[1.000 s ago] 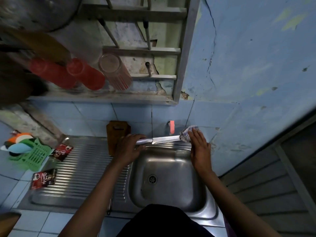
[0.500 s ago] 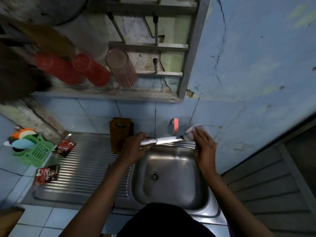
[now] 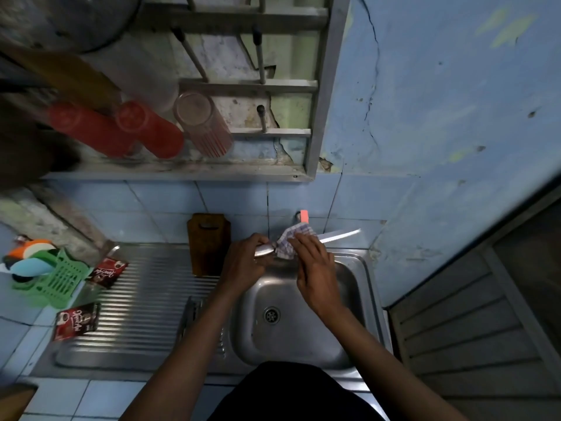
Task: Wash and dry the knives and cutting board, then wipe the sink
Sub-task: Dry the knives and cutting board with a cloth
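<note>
Over the back of the steel sink (image 3: 352,299), my left hand (image 3: 246,262) grips the metal handle of a knife (image 3: 340,235). Its blade points right toward the wall. My right hand (image 3: 315,268) holds a checked cloth (image 3: 288,241) wrapped round the blade close to the handle. The bare tip of the blade sticks out past the cloth. A brown wooden cutting board (image 3: 208,243) leans upright against the tiles, just left of my left hand. Another knife (image 3: 186,317) lies on the drainboard by the basin's left rim.
A tap with a pink handle (image 3: 304,216) sits behind the cloth. On the ribbed drainboard (image 3: 142,293) lie two red sachets (image 3: 77,320). A green basket (image 3: 53,284) with sponges stands far left. Red cups (image 3: 145,129) and a glass (image 3: 202,123) hang on the rack above.
My right hand has slid the cloth left along the blade, from the tip to near the handle. The blade's tip is now bare.
</note>
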